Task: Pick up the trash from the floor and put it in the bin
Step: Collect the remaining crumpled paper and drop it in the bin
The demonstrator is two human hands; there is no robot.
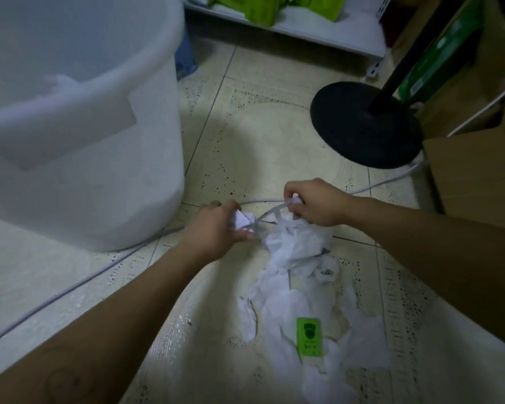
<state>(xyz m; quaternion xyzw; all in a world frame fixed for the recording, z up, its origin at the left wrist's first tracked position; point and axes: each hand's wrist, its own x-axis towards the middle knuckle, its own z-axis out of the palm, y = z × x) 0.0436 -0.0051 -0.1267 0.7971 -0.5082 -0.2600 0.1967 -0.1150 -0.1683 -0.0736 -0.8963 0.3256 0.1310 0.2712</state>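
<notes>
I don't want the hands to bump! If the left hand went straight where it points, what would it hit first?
The left hand points rightward, so probably the right hand, just past the white trash both hold. Depth is unclear.

The bin (blurred) is cropped at left.

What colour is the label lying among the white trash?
The label is bright green with dark print; head view.
</notes>
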